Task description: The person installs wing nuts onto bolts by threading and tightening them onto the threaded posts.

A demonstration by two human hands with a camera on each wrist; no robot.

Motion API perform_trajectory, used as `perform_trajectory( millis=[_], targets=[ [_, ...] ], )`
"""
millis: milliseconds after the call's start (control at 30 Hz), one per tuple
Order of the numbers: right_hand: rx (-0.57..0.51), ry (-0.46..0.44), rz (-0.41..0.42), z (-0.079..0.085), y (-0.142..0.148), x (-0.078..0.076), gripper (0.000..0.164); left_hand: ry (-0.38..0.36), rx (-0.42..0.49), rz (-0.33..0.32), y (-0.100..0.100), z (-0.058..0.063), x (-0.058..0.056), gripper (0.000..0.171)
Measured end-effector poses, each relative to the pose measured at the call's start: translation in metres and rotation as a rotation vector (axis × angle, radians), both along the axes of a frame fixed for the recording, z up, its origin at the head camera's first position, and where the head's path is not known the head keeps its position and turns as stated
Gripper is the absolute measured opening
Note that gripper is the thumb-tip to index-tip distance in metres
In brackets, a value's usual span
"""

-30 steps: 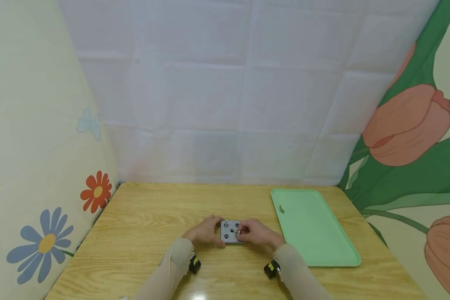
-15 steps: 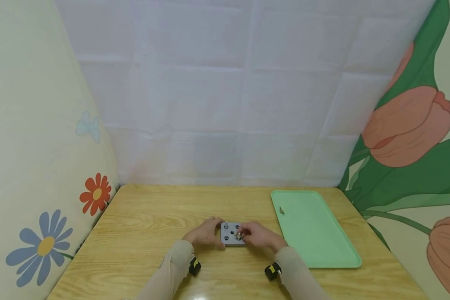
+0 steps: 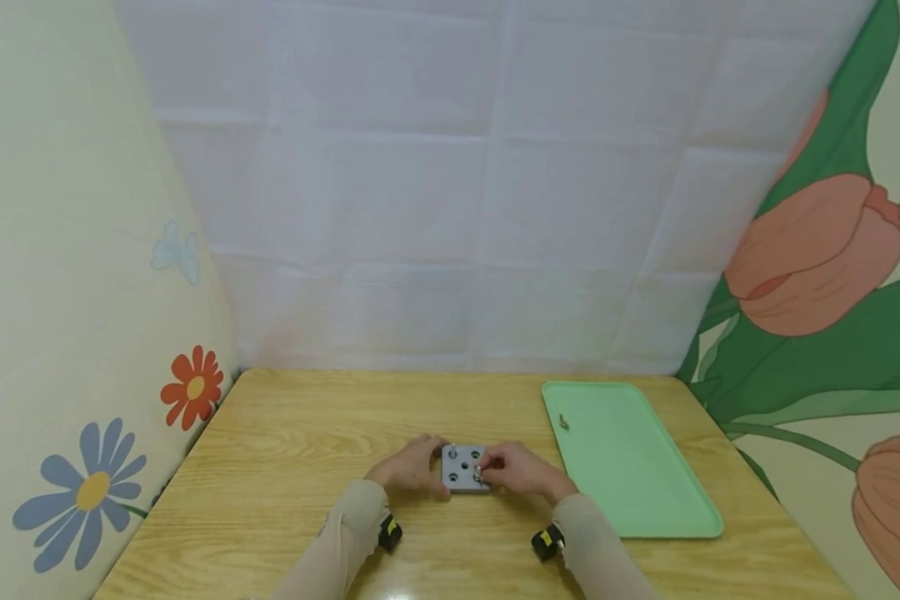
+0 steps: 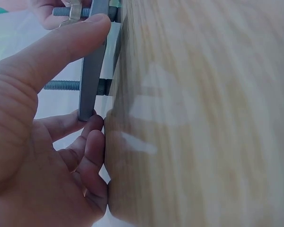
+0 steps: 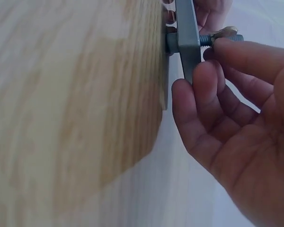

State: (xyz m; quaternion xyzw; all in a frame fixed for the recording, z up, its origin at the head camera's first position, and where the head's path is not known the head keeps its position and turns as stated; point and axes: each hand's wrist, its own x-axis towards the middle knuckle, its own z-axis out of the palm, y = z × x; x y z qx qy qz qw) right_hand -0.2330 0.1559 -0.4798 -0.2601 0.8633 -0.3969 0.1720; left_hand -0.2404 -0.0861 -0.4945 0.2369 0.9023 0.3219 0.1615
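A small grey metal plate [image 3: 461,457] with several holes lies low over the table, bolt heads beneath it in both wrist views. One bare threaded bolt [image 4: 61,85] sticks up at its far left corner. My left hand [image 3: 411,467] grips the plate's left side, thumb on one edge and fingers on the opposite one. At the near right corner, a wing nut [image 5: 226,32] sits on a second bolt [image 5: 206,40]. My right hand [image 3: 521,469] pinches that wing nut between thumb and index finger, the other fingers curled beside the plate's edge.
A light green tray [image 3: 630,467] lies to the right of my right hand. Near its left edge sits a small brass-coloured piece [image 3: 563,422], shaped like another wing nut. The wooden table [image 3: 330,417] ends at a white cloth [image 3: 420,317] behind.
The right fingers have shifted round the wing nut, changing their hold on it at the same bolt. The left hand and the plate keep their place.
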Motion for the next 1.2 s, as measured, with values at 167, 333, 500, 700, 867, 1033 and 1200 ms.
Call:
perform_trajectory(
  millis=[167,333,500,700,867,1033,1200],
  targets=[
    [0.010,0.020,0.010,0.002,0.000,0.000,0.010,-0.004,-0.004,0.007,0.000,-0.001,0.000,0.080],
    [-0.007,0.036,0.068,0.006,-0.001,0.000,0.021,-0.003,-0.009,0.005,0.000,0.001,0.000,0.079],
    [0.005,0.023,0.071,0.005,-0.002,0.000,0.010,-0.007,-0.008,0.001,0.001,0.004,0.002,0.078],
    [0.050,0.086,0.067,0.004,-0.007,-0.002,0.003,-0.014,0.012,0.001,0.000,0.004,0.001,0.076],
    [0.092,0.121,0.059,0.004,-0.012,-0.001,0.009,-0.009,0.015,-0.002,-0.001,0.004,0.000,0.075],
    [0.061,0.046,0.076,0.005,-0.007,0.001,0.016,-0.019,0.019,0.001,0.000,0.004,0.001,0.076],
    [0.008,-0.028,0.063,0.005,-0.002,0.001,0.022,-0.020,0.015,0.004,0.000,0.003,0.002,0.076]
  ],
)
